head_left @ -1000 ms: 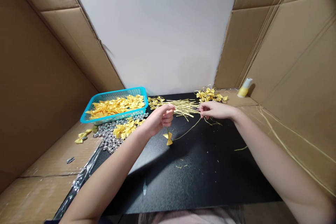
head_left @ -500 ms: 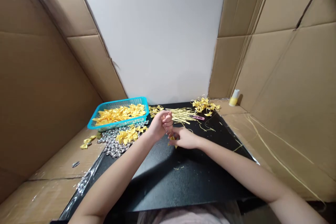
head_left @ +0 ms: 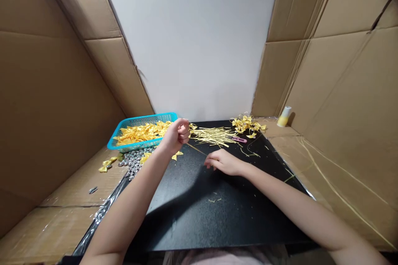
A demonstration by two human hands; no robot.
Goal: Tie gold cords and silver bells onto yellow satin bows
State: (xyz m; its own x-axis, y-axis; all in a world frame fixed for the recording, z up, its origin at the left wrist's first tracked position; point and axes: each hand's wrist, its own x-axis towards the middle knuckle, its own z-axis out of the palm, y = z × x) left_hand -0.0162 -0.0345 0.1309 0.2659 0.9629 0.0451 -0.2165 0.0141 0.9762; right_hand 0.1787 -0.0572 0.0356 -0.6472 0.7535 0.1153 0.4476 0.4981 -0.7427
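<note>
A thin yellow string [head_left: 196, 148] runs taut between my two hands, above the black tabletop [head_left: 199, 215]. My left hand [head_left: 176, 136] is closed in a fist around its upper end. The lower end goes into the pinched fingers of my right hand [head_left: 224, 162], lower and to the right; a bit of yellow shows beneath those fingers, too small to make out. Just under my left hand is a yellow ribbon bow [head_left: 177, 155]; whether it lies on the table or hangs, I cannot tell. A bundle of cut yellow strings [head_left: 214, 136] lies behind my hands.
A blue basket [head_left: 124, 148] of yellow bows stands back left. Silver beads [head_left: 134, 161] lie before it, partly behind my left forearm. A pink cutter [head_left: 239, 139], a pile of bows with strings [head_left: 245, 125] and a thread cone [head_left: 284, 116] are back right. Cardboard walls [head_left: 342, 91] flank the table.
My hands have moved apart, the left one up and to the left, and the string now shows stretched between them. A bow has come into sight below my left hand.
</note>
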